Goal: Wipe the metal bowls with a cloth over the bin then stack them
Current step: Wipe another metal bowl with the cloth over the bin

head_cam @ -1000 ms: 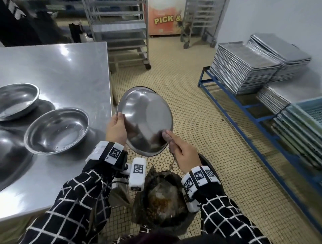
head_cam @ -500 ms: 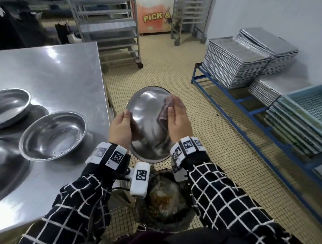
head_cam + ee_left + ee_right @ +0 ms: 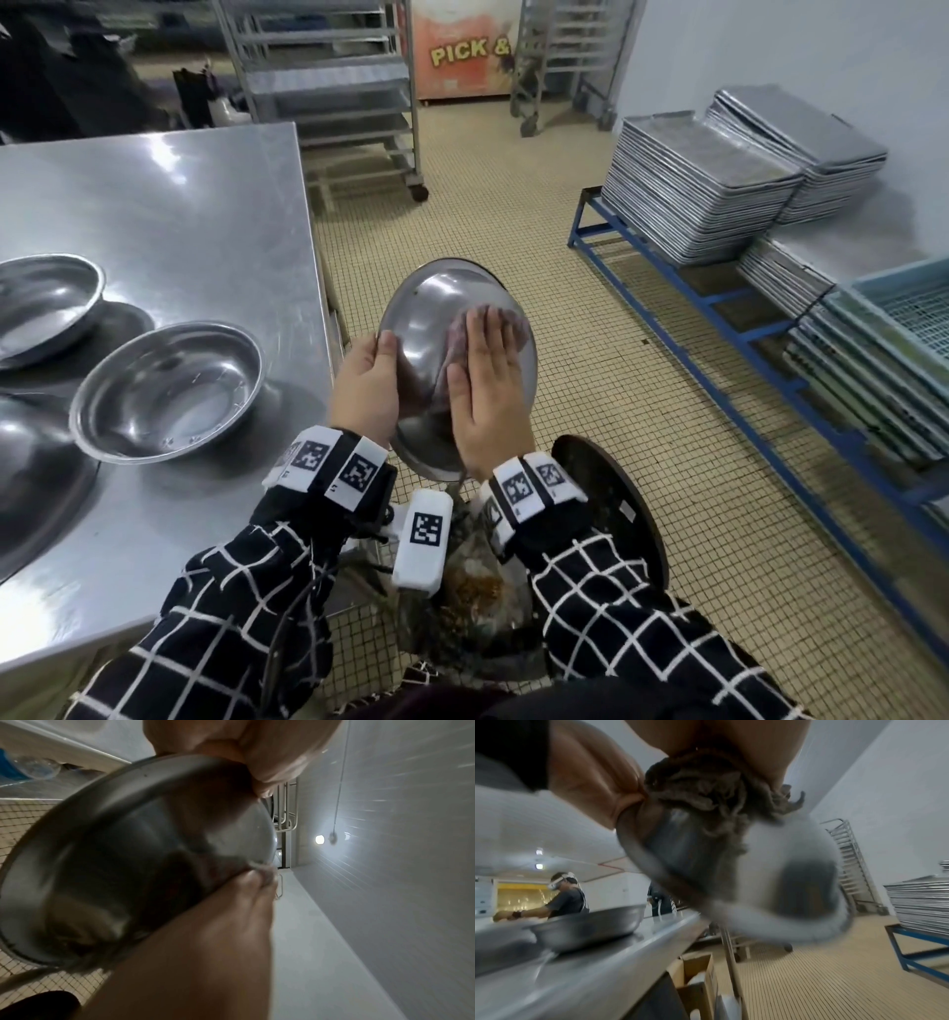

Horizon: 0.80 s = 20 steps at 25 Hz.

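Observation:
Over the dark bin (image 3: 624,506) a metal bowl (image 3: 436,298) is held tilted, its inside facing me. My left hand (image 3: 367,383) grips its left rim, thumb inside and fingers behind. My right hand (image 3: 488,380) lies flat with straight fingers and presses a brownish cloth (image 3: 516,329) against the bowl's inner wall. In the right wrist view the bunched cloth (image 3: 718,797) sits under the palm against the blurred bowl (image 3: 782,878). The left wrist view shows the bowl (image 3: 128,862) from outside.
A steel table (image 3: 179,205) at the left carries three more bowls (image 3: 169,390), (image 3: 46,303), (image 3: 31,473). The bin holds food waste. Stacked metal trays (image 3: 693,190) sit on a blue rack at the right. Wheeled racks stand at the back. Another person (image 3: 564,894) works beyond the table.
My right hand went from the bowl's lower rim into the bowl, laid the cloth flat and slid it up the inner wall. The left hand kept its grip on the rim.

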{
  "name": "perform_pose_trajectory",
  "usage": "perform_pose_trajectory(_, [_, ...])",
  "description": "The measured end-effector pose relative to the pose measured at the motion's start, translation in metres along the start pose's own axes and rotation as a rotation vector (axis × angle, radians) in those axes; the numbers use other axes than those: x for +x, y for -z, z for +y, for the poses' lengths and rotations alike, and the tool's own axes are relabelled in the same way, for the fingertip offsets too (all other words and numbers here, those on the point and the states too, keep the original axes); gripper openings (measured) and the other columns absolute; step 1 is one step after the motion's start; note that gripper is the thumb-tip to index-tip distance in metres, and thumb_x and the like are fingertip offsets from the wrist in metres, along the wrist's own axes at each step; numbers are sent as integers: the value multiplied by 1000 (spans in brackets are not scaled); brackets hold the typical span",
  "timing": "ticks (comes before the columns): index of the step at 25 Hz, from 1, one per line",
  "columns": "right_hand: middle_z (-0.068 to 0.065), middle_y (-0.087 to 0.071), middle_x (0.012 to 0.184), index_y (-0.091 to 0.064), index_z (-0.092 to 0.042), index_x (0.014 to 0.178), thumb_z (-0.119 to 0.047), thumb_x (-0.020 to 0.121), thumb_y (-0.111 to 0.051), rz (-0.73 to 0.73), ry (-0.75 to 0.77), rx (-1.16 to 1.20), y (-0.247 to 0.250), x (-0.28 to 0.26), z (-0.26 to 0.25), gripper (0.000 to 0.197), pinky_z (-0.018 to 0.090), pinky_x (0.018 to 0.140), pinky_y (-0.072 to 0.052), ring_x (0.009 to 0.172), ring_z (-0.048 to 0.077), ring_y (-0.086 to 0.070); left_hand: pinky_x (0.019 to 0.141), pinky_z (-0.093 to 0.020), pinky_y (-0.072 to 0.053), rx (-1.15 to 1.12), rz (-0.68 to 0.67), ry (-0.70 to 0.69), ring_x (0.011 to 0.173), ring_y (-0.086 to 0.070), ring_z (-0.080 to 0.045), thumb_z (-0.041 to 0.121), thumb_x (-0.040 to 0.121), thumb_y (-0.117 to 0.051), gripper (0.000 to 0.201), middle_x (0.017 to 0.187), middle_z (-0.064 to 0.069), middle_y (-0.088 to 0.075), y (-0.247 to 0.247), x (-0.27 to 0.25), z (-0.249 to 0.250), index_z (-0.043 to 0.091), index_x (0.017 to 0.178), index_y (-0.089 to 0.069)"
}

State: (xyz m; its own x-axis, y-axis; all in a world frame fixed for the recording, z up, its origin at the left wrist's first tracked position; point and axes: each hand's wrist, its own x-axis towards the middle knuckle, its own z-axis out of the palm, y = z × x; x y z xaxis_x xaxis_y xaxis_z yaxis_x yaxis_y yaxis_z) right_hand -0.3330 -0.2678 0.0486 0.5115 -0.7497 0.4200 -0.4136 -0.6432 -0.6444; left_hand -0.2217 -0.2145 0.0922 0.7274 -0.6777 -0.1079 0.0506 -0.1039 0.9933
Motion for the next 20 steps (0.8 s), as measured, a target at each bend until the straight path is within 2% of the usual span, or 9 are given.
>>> perform_pose_trajectory(2, [4, -11, 159, -14, -16, 151, -51, 96, -17, 64, -78, -10, 13, 22, 7, 65, 36, 120, -5, 147, 19, -4, 84, -38, -53, -35, -19, 14, 84, -63, -23, 32, 99, -46, 24, 88, -6, -66, -1, -4, 3, 18, 87, -62])
perform_pose_trajectory(5, [2, -30, 152, -21, -27, 150, -52, 96, -25, 55, -329, 113, 33, 30, 35, 59, 48, 109, -35, 138, 25, -32, 94, -49, -50, -86, -6, 59, 88, -62, -30, 36, 97, -47, 29, 87, -10, -65, 2, -5, 7, 21, 78, -63])
perform_pose_trajectory(7, [5, -40, 147, -17, -34, 150, -49, 98, -25, -7, -460, 169, 37, 11, 51, 54, 50, 101, -44, 127, 28, -46, 98, -51, -46, -116, 34, 80, 86, -57, -25, 35, 98, -46, 32, 81, -5, -61, 5, -4, 8, 22, 73, -62])
perform_pose_trajectory(9, [1, -25, 155, -7, -35, 150, -44, 100, -22, -49, -423, 184, 31, -18, 55, 54, 50, 108, -36, 136, 27, -35, 97, -56, -45, -102, 72, 76, 84, -55, -23, 41, 93, -47, 34, 81, -7, -59, 5, 0, 3, 27, 67, -64])
perform_pose_trajectory(11, [-5, 3, 160, 2, -28, 150, -35, 102, -19, -104, -238, 160, 20, -40, 48, 53, 47, 118, -16, 147, 16, -3, 94, -60, -46, -104, 95, 57, 85, -58, -28, 44, 86, -46, 31, 86, -11, -59, 4, 3, -5, 34, 63, -66])
perform_pose_trajectory(13, [-4, 15, 158, 5, -21, 150, -33, 102, -18, -132, -72, 31, 9, -44, 33, 55, 44, 120, -1, 145, 13, 15, 95, -58, -46, -54, 97, 61, 89, -60, -31, 44, 86, -45, 30, 89, -11, -60, 2, 2, -7, 34, 65, -64])
perform_pose_trajectory(16, [2, 8, 159, 1, -21, 151, -39, 100, -19, -90, 31, -63, 6, -25, 9, 58, 41, 119, 3, 146, 19, 13, 91, -47, -47, 11, 62, 18, 81, -55, -20, 32, 99, -43, 30, 82, -5, -58, -3, -6, -1, 23, 74, -59])
perform_pose_trajectory(18, [3, -4, 160, -10, -21, 151, -42, 98, -22, 3, 27, -35, 10, -7, 5, 58, 40, 119, -1, 147, 19, 4, 79, -40, -47, 59, 30, -57, 73, -52, -16, 29, 100, -44, 29, 74, -1, -56, -4, -9, -1, 17, 77, -57])
perform_pose_trajectory(20, [0, -15, 158, -20, -21, 149, -42, 99, -24, 111, -26, 20, 17, 5, 13, 55, 40, 118, -12, 146, 17, -7, 74, -38, -46, 116, -1, -106, 69, -48, -16, 29, 100, -44, 31, 70, 1, -52, -3, -9, -1, 14, 77, -57])
